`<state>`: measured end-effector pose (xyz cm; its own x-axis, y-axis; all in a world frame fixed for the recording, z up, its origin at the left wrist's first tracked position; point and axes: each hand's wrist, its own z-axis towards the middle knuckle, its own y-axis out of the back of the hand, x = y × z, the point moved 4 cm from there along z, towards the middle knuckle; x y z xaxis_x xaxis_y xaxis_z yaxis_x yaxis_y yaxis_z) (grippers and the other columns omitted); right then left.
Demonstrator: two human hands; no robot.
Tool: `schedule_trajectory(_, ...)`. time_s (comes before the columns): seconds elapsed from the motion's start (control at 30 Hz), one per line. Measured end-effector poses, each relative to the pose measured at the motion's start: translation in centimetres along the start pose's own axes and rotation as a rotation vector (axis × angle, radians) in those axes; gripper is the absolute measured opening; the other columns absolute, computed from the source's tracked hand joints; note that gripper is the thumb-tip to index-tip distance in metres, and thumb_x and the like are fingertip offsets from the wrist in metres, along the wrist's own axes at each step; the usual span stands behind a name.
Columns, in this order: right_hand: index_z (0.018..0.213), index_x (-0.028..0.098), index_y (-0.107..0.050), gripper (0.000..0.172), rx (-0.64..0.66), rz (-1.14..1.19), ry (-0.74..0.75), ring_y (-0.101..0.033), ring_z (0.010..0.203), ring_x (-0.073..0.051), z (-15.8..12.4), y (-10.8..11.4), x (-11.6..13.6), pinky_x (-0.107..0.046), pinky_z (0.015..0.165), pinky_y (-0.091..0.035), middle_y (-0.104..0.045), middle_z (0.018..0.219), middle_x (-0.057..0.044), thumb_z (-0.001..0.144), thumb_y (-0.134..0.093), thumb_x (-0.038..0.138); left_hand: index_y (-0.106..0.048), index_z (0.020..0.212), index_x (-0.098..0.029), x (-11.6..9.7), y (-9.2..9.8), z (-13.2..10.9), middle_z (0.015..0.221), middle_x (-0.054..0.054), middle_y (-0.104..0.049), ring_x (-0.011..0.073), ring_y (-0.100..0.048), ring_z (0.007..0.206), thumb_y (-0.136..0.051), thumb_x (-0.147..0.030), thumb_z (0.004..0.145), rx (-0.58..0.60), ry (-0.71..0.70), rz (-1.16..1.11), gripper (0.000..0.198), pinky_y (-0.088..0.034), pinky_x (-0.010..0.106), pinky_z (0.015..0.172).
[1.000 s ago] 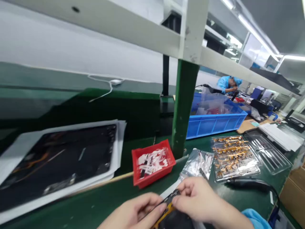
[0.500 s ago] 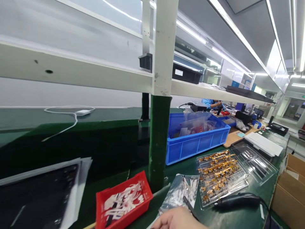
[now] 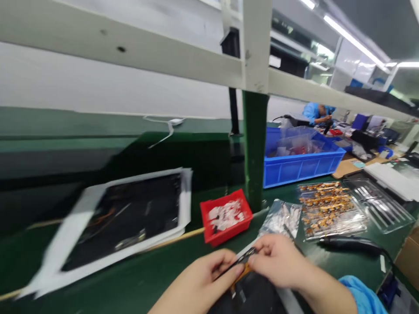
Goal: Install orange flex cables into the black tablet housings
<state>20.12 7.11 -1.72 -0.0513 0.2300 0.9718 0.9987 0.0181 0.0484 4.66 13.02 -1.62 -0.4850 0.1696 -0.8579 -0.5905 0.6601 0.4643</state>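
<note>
In the lower middle of the head view, my left hand (image 3: 209, 277) and my right hand (image 3: 278, 261) meet with closed fingers. Both pinch a slim black strip-shaped part (image 3: 240, 260), which lies slanted between the fingertips. An orange flex cable (image 3: 242, 274) shows just below the strip, partly covered by my left thumb. Under the hands is a dark flat panel (image 3: 250, 294) with a pale edge, cut off by the frame. Beyond my right hand, a clear bag of small white and silver pieces (image 3: 283, 218) lies on the bench, with a dark thin tool (image 3: 293, 239) beside the hand.
A red tray (image 3: 216, 237) of white scraps sits by the green post (image 3: 255, 174). Further right are a blue crate (image 3: 304, 170), clear trays of orange flex cables (image 3: 330, 209) and a black corded tool (image 3: 353, 244). Dark sheet on white paper (image 3: 186, 209) lies left. A co-worker (image 3: 316, 113) sits far back.
The view has tipped down and turned left. My left hand has come into view, and both hands now meet at the black strip. My right hand shows more fully.
</note>
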Motion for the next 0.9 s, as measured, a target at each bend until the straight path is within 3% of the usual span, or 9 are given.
schedule_trajectory(0.13, 0.076, 0.017, -0.063, 0.023, 0.052, 0.034, -0.002, -0.034, 0.050, -0.006, -0.8, 0.4, -0.2, -0.020, 0.048, -0.022, -0.045, 0.055, 0.009, 0.077, -0.072, 0.038, -0.064, 0.080, -0.018, -3.0, 0.3, -1.6, 0.070, -0.002, -0.058, 0.0152, -0.051, 0.065, -0.061, -0.057, 0.079, 0.000, 0.029, -0.053, 0.039, -0.040, 0.024, 0.059)
schedule_trajectory(0.33, 0.102, 0.017, -0.071, 0.029, 0.121, -0.026, -0.053, -0.041, 0.052, -0.009, -1.5, 1.6, 0.1, -0.022, 0.050, -0.032, -0.050, 0.062, 0.005, 0.087, -0.063, 0.041, -0.064, 0.080, -0.017, -2.7, 0.2, -2.2, 0.063, -0.005, -0.051, 0.0112, -0.043, 0.057, -0.061, -0.051, 0.081, 0.000, 0.098, -0.137, 0.034, -0.033, 0.022, 0.053)
schedule_trajectory(0.67, 0.096, 0.016, -0.074, 0.027, 0.138, -0.064, -0.006, -0.041, 0.061, -0.010, -1.8, 1.6, 0.7, -0.024, 0.059, -0.033, -0.051, 0.068, 0.003, 0.085, -0.066, 0.040, -0.068, 0.084, -0.019, -3.4, 0.4, -2.8, 0.074, -0.001, -0.066, 0.0145, -0.057, 0.065, -0.058, -0.043, 0.085, -0.046, 0.064, -0.078, 0.026, -0.039, 0.024, 0.058)
schedule_trajectory(0.9, 0.107, 0.019, -0.072, 0.032, 0.066, -0.076, 0.020, -0.045, 0.063, -0.011, -1.9, 1.6, 0.3, -0.025, 0.060, -0.036, -0.052, 0.069, 0.004, 0.083, -0.069, 0.040, -0.071, 0.087, -0.021, -4.3, 0.5, -3.4, 0.080, -0.001, -0.072, 0.0175, -0.064, 0.072, -0.058, -0.038, 0.087, -0.089, 0.061, 0.039, 0.021, -0.042, 0.026, 0.064)
